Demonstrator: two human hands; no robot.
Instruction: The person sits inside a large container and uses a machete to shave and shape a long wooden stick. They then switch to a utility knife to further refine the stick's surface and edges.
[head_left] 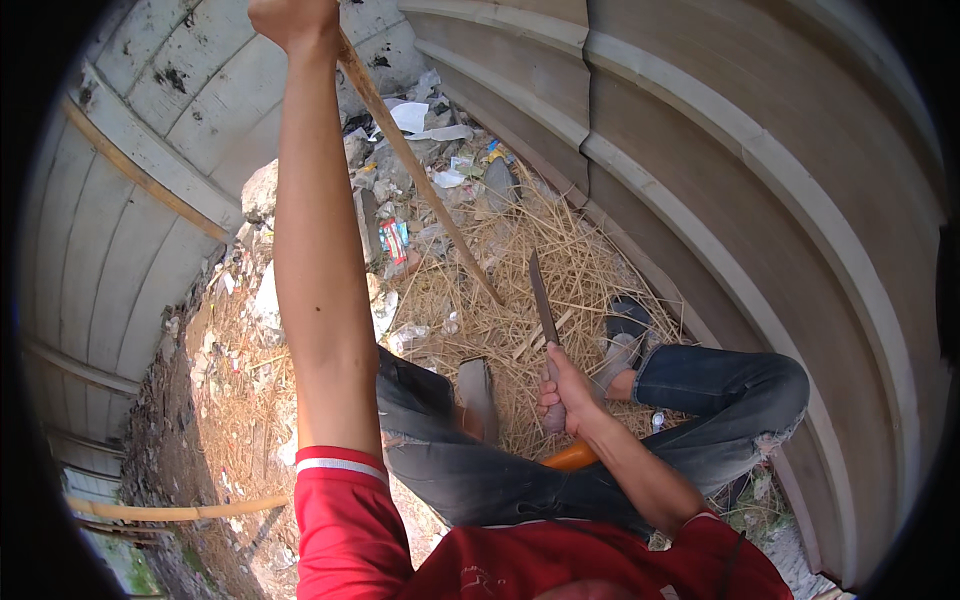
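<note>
My left hand [293, 20] is raised high at the top of the view, closed around the upper end of a long wooden stick [415, 170]. The stick slants down to the right and its lower tip rests in the straw. My right hand [562, 392] grips the handle of a long knife [542, 300], whose dark blade points up and away over the straw. The blade is apart from the stick, just to its right. I am squatting, with jeans-clad knees and a grey shoe [625, 335] below the hands.
Dry straw [520, 250] covers the ground between wooden plank walls [760, 200]. Scattered litter and paper [420, 120] lie at the far end, with a stone [260, 190] at left. An orange object [572, 456] pokes out near my right wrist. A bamboo pole [170, 512] lies at lower left.
</note>
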